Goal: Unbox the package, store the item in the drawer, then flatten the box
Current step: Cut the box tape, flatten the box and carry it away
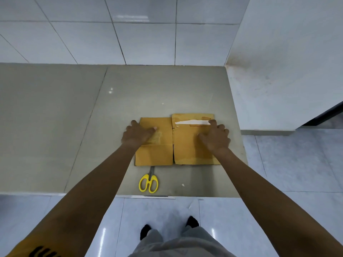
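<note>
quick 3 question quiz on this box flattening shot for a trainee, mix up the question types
1. True or false: both hands press flat on the cardboard box.
2. Where do the scissors lie? A) on top of the box B) on the counter at the box's near edge, blades partly under it C) on the floor
3. Fill in: the strip of torn white label shows by the ____ hand.

Key: 1 true, left hand and right hand. 2 B. 3 right.

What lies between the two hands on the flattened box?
In the head view, only bare cardboard of the box and its centre seam between left hand and right hand.
</note>
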A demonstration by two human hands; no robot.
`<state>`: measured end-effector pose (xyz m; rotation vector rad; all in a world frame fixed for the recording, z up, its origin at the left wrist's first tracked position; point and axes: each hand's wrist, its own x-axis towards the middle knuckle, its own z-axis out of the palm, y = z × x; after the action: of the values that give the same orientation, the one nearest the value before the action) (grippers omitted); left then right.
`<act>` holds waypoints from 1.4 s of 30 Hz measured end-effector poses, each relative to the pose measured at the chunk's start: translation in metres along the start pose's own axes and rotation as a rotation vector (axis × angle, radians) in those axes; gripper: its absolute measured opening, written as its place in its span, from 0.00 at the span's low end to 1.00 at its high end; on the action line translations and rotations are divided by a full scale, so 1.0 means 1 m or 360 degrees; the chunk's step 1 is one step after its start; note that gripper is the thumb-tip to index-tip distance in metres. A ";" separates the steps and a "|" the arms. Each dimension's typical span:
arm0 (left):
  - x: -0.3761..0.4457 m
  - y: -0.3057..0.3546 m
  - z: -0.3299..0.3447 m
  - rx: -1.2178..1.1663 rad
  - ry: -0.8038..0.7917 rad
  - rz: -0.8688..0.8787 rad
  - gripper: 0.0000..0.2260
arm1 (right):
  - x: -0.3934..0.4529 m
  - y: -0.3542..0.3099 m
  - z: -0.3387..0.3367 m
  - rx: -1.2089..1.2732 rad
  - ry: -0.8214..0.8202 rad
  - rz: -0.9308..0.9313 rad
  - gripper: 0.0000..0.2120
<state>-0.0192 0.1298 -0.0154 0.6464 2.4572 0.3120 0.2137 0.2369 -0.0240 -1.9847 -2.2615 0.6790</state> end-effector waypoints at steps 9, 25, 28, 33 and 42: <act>-0.031 0.008 -0.007 -0.0336 0.0163 0.0188 0.34 | 0.000 0.009 -0.019 0.0466 -0.0020 -0.0011 0.29; -0.116 0.021 -0.004 -0.0685 0.0310 0.0579 0.23 | -0.064 0.054 -0.085 0.0531 0.0282 -0.0182 0.23; -0.142 0.018 -0.004 -0.0677 0.0301 0.0716 0.22 | -0.090 0.069 -0.096 0.0502 0.0339 -0.0164 0.23; -0.186 0.014 0.017 -0.0635 0.0254 0.0853 0.24 | -0.132 0.108 -0.103 0.0429 0.0408 -0.0111 0.23; -0.256 0.043 0.084 -0.0604 0.0106 0.1022 0.24 | -0.174 0.209 -0.123 0.0367 0.0489 0.0054 0.23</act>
<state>0.2301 0.0425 0.0523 1.2458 2.0952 1.0288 0.4775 0.1220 0.0536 -1.8744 -1.8876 0.5622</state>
